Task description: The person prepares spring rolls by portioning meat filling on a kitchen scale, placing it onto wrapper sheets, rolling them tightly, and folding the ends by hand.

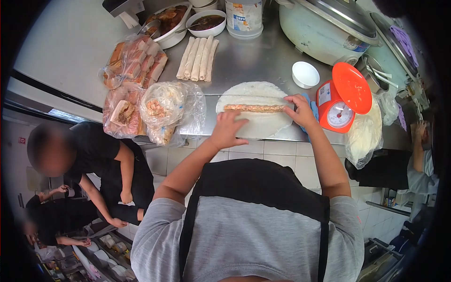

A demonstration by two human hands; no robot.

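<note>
A round white wrapper (253,123) lies flat at the front of the steel counter, with a long strip of minced filling (256,108) across its middle. My left hand (228,128) is at the left end of the strip, its fingers spread and the thumb apart. At the right end, my right hand (302,111) touches the filling and wrapper with its fingertips, thumb and forefinger apart. Several finished white rolls (197,58) lie side by side behind the wrapper. A clear plastic bag of minced filling (162,105) rests to the left.
Bagged meat slabs (134,66) lie left, and bowls of dark food (206,22) stand behind. To the right are a white bowl (305,74), an orange scale (336,105), a large cooker (324,30) and a bag of wrappers (365,131). Other people are at both sides.
</note>
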